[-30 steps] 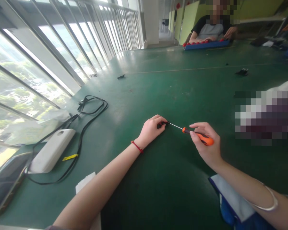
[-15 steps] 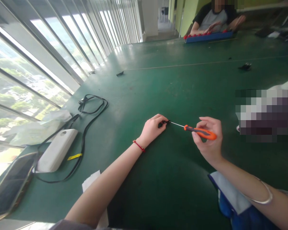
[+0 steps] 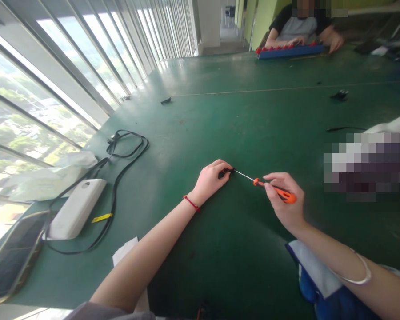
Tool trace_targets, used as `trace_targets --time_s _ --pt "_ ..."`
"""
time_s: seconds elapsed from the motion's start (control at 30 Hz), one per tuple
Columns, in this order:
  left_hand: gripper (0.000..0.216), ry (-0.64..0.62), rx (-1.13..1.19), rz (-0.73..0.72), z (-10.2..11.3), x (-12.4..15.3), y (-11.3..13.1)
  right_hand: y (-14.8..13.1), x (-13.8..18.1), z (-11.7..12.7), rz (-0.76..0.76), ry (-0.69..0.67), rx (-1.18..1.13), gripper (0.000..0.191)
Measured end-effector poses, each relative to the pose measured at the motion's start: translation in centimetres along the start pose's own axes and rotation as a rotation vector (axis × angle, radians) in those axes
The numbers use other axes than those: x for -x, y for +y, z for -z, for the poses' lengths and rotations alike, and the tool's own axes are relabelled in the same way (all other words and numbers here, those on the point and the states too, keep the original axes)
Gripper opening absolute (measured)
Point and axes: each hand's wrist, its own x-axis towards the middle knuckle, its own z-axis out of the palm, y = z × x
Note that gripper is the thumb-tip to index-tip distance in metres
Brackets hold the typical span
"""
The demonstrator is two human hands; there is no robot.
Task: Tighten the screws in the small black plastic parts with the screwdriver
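Orange-and-black screwdriver (image 3: 259,182) has dipped at its handle end, right hand (image 3: 291,204) with it, since half a second ago.
From the left, the left hand (image 3: 210,178) pinches a small black part (image 3: 222,174) between thumb and fingers, low over the green table (image 3: 193,142); the screwdriver's tip seems to meet its right end; the right hand curls loosely round the handle. So light a hold on a slanted shaft could let the tip slip and jab the left hand; a slack pinch could let the part twist.

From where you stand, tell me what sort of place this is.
Probably a shared indoor workroom: a broad green table, upright yellow-green partition panels in the background, and another person at the far side behind a long blue tray.
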Motion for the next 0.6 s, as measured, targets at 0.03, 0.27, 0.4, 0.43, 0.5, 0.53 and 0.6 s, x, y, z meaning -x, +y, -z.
trace_targets --time_s 0.03,0.27,0.4,0.43,0.5,0.53,0.6 --pt "0.018 -0.001 0.000 0.001 0.00 -0.01 0.00 0.00 -0.06 -0.05 0.017 0.032 -0.025 0.019" --pt "0.017 -0.008 0.004 -0.001 0.03 0.00 -0.03 0.25 -0.06 -0.07 0.019 0.013 -0.065 0.020" --pt "0.017 -0.006 0.007 0.004 0.01 0.03 0.00 0.12 0.06 -0.09 0.038 0.058 -0.056 0.022" --pt "0.017 -0.004 0.008 0.005 0.00 0.04 0.00 0.11 0.01 -0.10 0.070 0.085 -0.081 0.032" --pt "0.017 -0.001 0.005 0.003 -0.03 0.06 0.00 0.14 -0.10 -0.08 0.091 0.090 -0.098 0.041" --pt "0.017 -0.001 0.003 0.000 -0.04 0.06 -0.01 0.17 -0.14 -0.06 0.072 0.071 -0.083 0.035" --pt "0.018 -0.005 0.000 -0.011 -0.05 0.07 -0.02 0.22 -0.15 0.00 0.011 0.038 -0.027 0.015"
